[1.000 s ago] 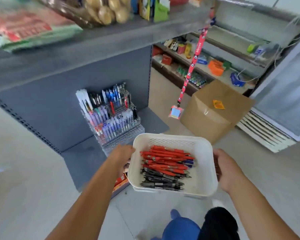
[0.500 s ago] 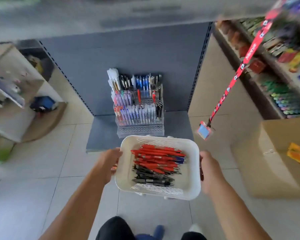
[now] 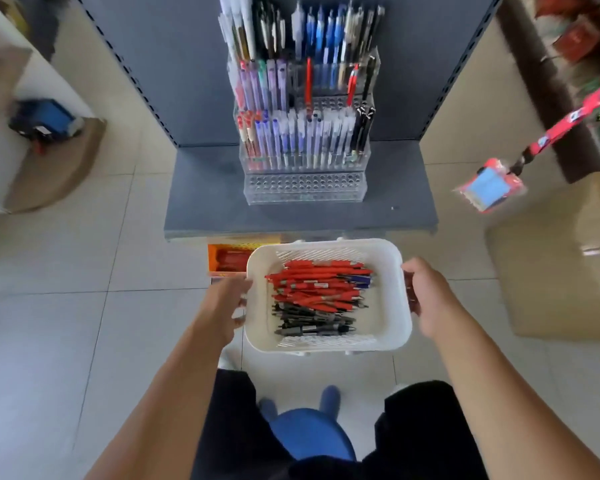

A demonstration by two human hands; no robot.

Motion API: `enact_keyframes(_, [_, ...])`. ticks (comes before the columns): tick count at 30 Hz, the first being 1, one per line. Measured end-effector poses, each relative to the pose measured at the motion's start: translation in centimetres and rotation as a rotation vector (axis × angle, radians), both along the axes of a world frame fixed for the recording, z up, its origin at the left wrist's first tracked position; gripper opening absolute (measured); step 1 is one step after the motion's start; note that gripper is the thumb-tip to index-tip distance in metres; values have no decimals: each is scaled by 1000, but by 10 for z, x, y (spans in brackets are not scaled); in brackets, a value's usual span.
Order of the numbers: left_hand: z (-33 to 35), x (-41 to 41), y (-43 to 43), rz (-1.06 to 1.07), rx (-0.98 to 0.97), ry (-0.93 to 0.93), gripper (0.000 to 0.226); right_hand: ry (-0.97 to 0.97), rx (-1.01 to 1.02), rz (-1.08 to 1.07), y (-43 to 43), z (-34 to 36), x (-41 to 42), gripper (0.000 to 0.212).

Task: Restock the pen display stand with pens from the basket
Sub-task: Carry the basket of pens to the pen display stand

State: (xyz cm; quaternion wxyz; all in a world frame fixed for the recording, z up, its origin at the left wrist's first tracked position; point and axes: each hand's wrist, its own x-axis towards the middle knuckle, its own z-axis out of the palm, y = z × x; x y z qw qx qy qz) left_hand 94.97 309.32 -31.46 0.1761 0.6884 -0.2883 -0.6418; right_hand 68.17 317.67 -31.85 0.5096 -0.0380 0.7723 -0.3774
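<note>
White basket (image 3: 326, 344) of red and black pens (image 3: 319, 292) was held just off the front edge of the shelf (image 3: 205, 209); left hand (image 3: 224, 306) and right hand (image 3: 426, 296) gripped its side rims, fingertips hidden. At the shelf's back sat the stand (image 3: 303, 188), top cut off.

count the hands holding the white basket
2. The left hand holds the basket by its left rim; the right hand holds its right rim. Both show plainly, though some fingers are hidden.
</note>
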Motion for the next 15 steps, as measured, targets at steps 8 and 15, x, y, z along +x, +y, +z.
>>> enact_keyframes(8, [-144,23,-5,12,69,-67,16,-27,63,3,-9,-155,9,26])
enact_keyframes(15, [-254,9,-4,-157,-44,-121,24,-37,37,-43,-6,-289,0,23])
